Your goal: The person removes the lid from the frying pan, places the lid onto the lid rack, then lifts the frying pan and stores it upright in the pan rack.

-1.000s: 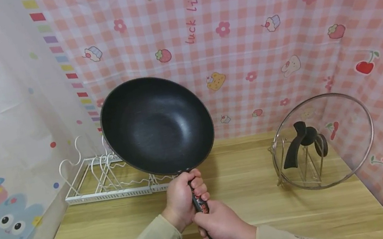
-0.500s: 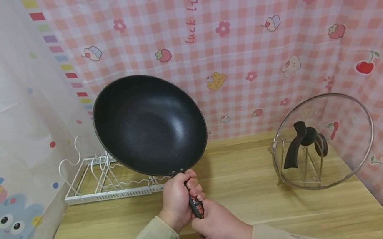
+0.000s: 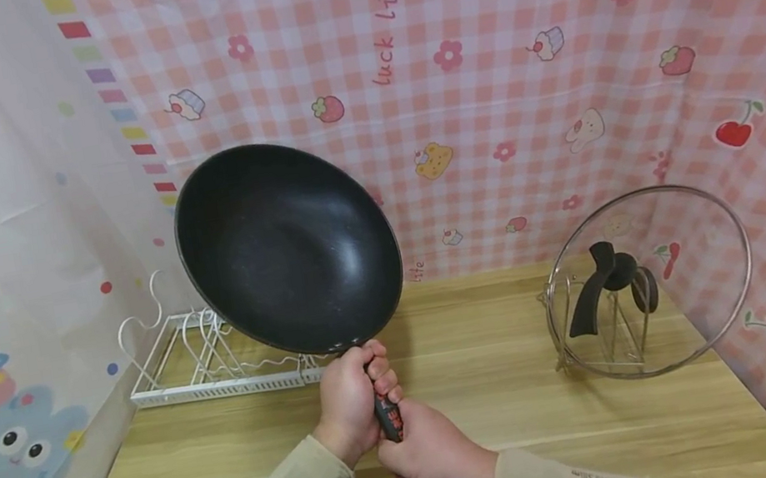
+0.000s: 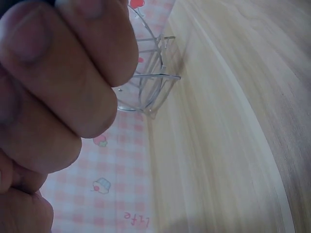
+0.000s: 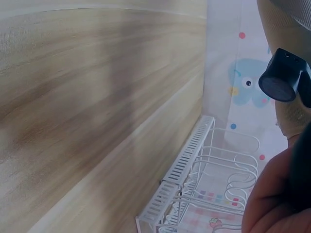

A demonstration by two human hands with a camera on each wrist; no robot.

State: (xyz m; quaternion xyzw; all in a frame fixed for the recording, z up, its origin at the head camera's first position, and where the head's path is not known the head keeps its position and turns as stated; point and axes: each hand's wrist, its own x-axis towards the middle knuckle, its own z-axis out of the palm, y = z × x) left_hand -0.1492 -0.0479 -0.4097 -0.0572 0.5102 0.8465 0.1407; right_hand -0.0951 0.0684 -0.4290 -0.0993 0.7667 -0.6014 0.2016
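A black wok is held up above the table in the head view, tilted so its inside faces me. My left hand grips its long handle close to the pan. Lower down, my right hand wraps round the same handle, and the handle's end sticks out below it. Curled fingers of the left hand fill the left side of the left wrist view. Behind and below the wok stands a white wire rack, partly hidden by the pan.
At the right of the wooden table a glass lid with a black knob leans in a metal wire stand. Pink checked cloth hangs behind and to the right; a white printed cloth hangs at the left.
The wok has shifted left and slightly up, with both hands still gripping its handle. It now covers more of the cloth at the left. The lid and rack stay in place.
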